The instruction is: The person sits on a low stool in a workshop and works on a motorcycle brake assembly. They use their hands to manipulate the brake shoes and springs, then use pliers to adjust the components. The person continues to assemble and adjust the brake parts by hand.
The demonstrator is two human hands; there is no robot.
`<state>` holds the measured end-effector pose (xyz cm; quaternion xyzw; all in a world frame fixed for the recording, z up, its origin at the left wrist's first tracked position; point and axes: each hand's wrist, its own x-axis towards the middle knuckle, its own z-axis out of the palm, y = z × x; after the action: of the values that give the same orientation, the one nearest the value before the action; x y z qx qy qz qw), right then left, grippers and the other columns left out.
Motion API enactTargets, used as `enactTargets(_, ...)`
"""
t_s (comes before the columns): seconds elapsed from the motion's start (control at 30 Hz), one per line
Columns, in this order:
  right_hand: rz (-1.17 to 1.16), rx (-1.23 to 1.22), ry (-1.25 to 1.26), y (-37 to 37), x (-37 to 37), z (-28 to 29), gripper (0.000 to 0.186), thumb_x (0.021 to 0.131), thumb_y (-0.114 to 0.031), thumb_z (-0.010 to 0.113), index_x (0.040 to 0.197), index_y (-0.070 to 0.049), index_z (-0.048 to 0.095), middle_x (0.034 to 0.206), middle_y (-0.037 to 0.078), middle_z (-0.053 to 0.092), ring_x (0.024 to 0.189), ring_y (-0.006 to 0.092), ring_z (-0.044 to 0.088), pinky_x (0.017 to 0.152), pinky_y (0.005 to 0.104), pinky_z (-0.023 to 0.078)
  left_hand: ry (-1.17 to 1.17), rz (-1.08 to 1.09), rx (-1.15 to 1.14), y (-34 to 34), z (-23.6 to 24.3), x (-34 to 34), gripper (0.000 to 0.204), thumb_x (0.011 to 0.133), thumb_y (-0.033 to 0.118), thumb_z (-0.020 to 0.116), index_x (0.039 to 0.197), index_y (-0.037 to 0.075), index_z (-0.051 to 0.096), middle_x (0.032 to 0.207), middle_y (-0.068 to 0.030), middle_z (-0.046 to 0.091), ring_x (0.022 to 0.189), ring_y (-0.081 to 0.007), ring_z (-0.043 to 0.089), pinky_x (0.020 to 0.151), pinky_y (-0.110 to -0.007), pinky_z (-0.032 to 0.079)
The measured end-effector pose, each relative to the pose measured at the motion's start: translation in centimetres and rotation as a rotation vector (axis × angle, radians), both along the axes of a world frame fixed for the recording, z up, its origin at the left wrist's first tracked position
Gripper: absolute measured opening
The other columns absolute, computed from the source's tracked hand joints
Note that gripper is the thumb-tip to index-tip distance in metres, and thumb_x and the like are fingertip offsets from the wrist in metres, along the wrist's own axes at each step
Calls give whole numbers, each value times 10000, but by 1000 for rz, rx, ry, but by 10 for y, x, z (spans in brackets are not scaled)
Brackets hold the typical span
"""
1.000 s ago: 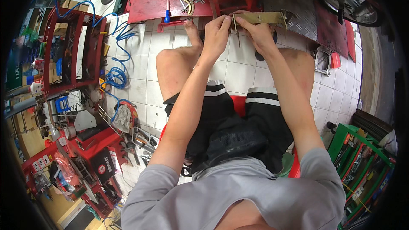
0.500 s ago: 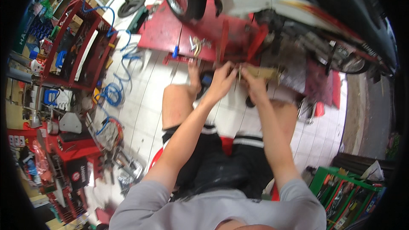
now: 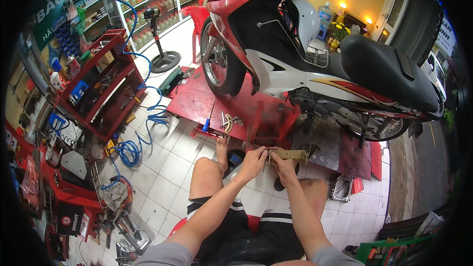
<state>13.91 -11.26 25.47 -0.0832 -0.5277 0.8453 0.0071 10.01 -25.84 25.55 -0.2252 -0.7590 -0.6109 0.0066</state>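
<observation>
Tan metal bracket (image 3: 292, 154), held near the red surface (image 3: 189, 102): the right hand (image 3: 284, 167) pinches its left end; the left hand (image 3: 253, 164) is pinched together just beside, on what is too small to tell. Handling looks unfinished, the bracket not yet set down. Farther left lie a blue-handled screwdriver (image 3: 206, 125) and wrenches (image 3: 238, 120); beyond stands a motorbike (image 3: 281, 78).
</observation>
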Motion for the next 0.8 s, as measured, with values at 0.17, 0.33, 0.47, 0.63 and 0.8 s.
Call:
enactTargets(0.17, -23, -22, 3, -2, -3, 3, 299, 883, -16, 645, 1170, 21, 569, 1098, 97, 637, 994, 182, 629, 897, 320, 523, -9, 42, 60, 3, 2, 0, 301, 975, 216, 471, 913, -55, 586, 685, -248, 564, 613, -366, 583, 575, -416, 428)
enactTargets(0.33, 11, 59, 59, -2, -3, 5, 294, 878, -29, 651, 1162, -38, 575, 1099, 37, 623, 1010, 126, 606, 868, 269, 506, -13, 84, 49, 4, -5, -3, 299, 971, 217, 488, 871, -54, 566, 649, -218, 551, 558, -288, 546, 555, -380, 416)
enactTargets(0.47, 18, 76, 61, 0, -2, 5, 312, 873, -27, 657, 1174, -54, 577, 1084, 28, 627, 971, 105, 610, 814, 246, 510, -32, 97, 125, 6, 1, -2, 280, 967, 213, 495, 853, -37, 547, 626, -182, 526, 541, -237, 510, 547, -354, 404)
enactTargets(0.63, 14, 137, 49, 1, -6, -1, 332, 858, -61, 689, 1175, -47, 591, 1043, 32, 662, 894, 113, 627, 699, 251, 511, -66, 58, 135, 2, -2, -2, 214, 966, 179, 507, 952, -23, 577, 665, -102, 560, 567, -136, 487, 546, -293, 398)
enactTargets(0.8, -64, 83, 68, 2, -7, -2, 302, 874, -40, 664, 1166, -54, 591, 1043, 39, 664, 882, 115, 633, 673, 252, 516, 29, 50, 51, 3, 13, 7, 212, 900, 151, 553, 1010, -29, 534, 862, -188, 578, 741, -304, 567, 669, -378, 450)
